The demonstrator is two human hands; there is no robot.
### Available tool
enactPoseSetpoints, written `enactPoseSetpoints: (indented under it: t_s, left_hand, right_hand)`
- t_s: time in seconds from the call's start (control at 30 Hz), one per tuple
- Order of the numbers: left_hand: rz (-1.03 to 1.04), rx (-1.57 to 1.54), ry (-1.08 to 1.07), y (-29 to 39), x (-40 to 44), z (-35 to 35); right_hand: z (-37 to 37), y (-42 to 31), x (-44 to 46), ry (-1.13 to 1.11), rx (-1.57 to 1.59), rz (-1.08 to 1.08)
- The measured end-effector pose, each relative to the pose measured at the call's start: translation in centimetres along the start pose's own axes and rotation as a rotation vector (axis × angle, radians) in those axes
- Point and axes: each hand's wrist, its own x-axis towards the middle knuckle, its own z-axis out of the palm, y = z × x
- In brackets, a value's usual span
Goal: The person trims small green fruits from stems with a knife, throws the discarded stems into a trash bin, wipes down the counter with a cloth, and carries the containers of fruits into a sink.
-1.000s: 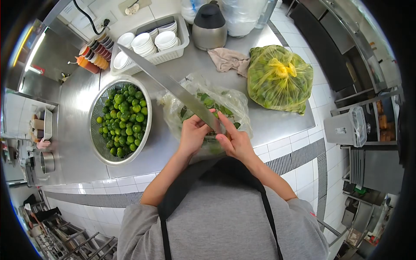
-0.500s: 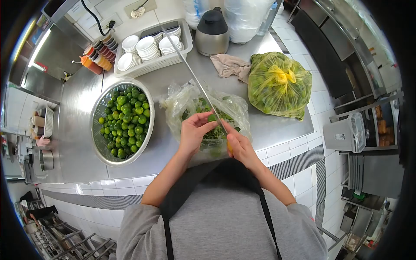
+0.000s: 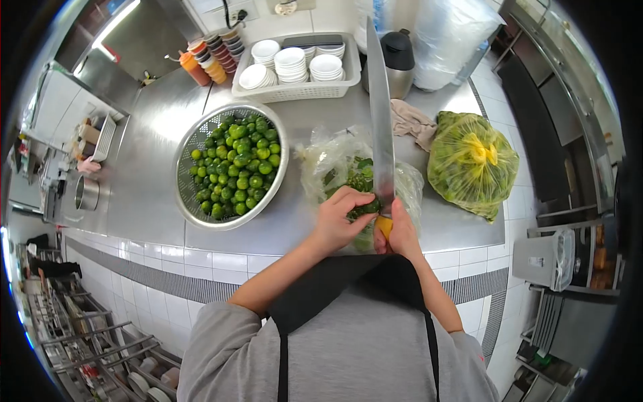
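My right hand (image 3: 400, 231) is closed round the yellow handle of a long knife (image 3: 380, 114), whose blade points away from me. My left hand (image 3: 345, 218) pinches a small green lime (image 3: 367, 207) close to the base of the blade. Both hands are over the near side of an open clear plastic bag (image 3: 323, 161) with green trimmings in it. To the left stands a perforated metal colander (image 3: 189, 209) heaped with green limes (image 3: 236, 164).
A tied, filled yellowish bag (image 3: 472, 164) stands to the right, by a crumpled cloth (image 3: 410, 122). At the back are a basket (image 3: 301, 92) of small white dishes, a metal jug (image 3: 398, 63) and sauce bottles (image 3: 194, 69). The steel counter's front edge lies just before me.
My view has swung left, so the counter items appear farther right. The knife has turned from slanting leftward to nearly straight ahead, its broad side now showing. Both hands keep hold.
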Motion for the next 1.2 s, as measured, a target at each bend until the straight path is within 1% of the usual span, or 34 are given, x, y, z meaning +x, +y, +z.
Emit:
enactPoseSetpoints:
  t_s: [0.07, 0.13, 0.17, 0.23, 0.27, 0.3, 0.33, 0.4, 0.47, 0.53, 0.6, 0.7, 0.8, 0.87, 0.9, 1.0, 1.03, 1.13, 1.2]
  left_hand:
    - [0.013, 0.019, 0.03, 0.3, 0.0, -0.3]
    - [0.115, 0.357, 0.086, 1.5, 0.9, -2.8]
    - [0.123, 0.483, 0.164, 1.3, 1.3, -4.7]
    - [0.098, 0.671, 0.297, 0.3, 2.4, -9.1]
    - [0.045, 0.9, 0.296, 0.5, 2.7, -10.9]
    - [0.036, 0.958, 0.323, 0.7, 3.0, -11.4]
    - [0.014, 0.943, 0.3, 0.9, 3.2, -11.2]
    - [0.064, 0.595, 0.147, 0.0, 3.3, -8.8]
    - [-0.142, 0.245, -0.186, 0.0, 3.2, -4.4]
    - [-0.04, 0.117, -0.422, -1.9, 3.0, 0.3]
    - [0.057, 0.155, -0.597, -3.1, 2.7, 4.4]
    - [0.203, 0.222, -0.751, -4.0, 2.9, 6.8]
    - [0.084, 0.167, -0.772, -3.0, 3.7, 5.8]
    - [-0.312, -0.082, -0.66, -2.7, 3.5, 4.3]
    - [-0.509, -0.202, -0.595, -2.5, 3.3, 3.4]
    - [-0.905, -0.9, -0.389, -2.0, 2.4, 1.1]
    - [-0.958, -0.988, -0.318, -1.8, 2.1, 0.8]
    - [-0.959, -1.003, -0.217, -1.8, 1.1, 0.3]
    - [-0.919, -0.944, -0.222, -1.4, 1.1, 0.0]
  right_hand:
    - [-0.6, 0.6, 0.7, -0.071, 0.071, 0.037]
    - [-0.4, 0.4, 0.4, -0.097, 0.057, -0.019]
    - [-0.5, 0.2, -0.1, -0.102, 0.051, -0.043]
    - [-1.3, -0.4, -0.9, -0.043, 0.023, -0.06]
    - [-2.1, -0.5, -1.2, -0.007, 0.007, -0.059]
    - [-3.4, -0.3, -1.4, 0.006, 0.017, -0.074]
    - [-4.2, 0.0, -2.0, 0.085, 0.059, -0.074]
    - [-5.5, -0.2, -2.9, 0.1, 0.064, -0.156]
    - [-6.0, -0.3, -3.9, 0.119, 0.089, -0.178]
    - [-6.2, -0.1, -4.5, 0.131, 0.11, -0.186]
    - [-6.3, 0.5, -4.8, 0.145, 0.13, -0.172]
    - [-5.6, 0.6, -5.1, 0.165, 0.111, -0.174]
    - [-5.3, 0.8, -5.3, 0.182, 0.081, -0.174]
    - [-5.0, 0.7, -5.3, 0.202, 0.031, -0.151]
    - [-4.9, 0.6, -5.3, 0.174, 0.026, -0.14]
    - [-3.6, 0.3, -4.8, 0.124, -0.138, -0.155]
    - [-3.2, 0.5, -4.2, 0.126, -0.19, -0.174]
    - [-2.4, 2.2, -2.4, 0.152, -0.515, -0.447]
    - [-1.8, 2.3, -2.1, 0.126, -0.505, -0.422]
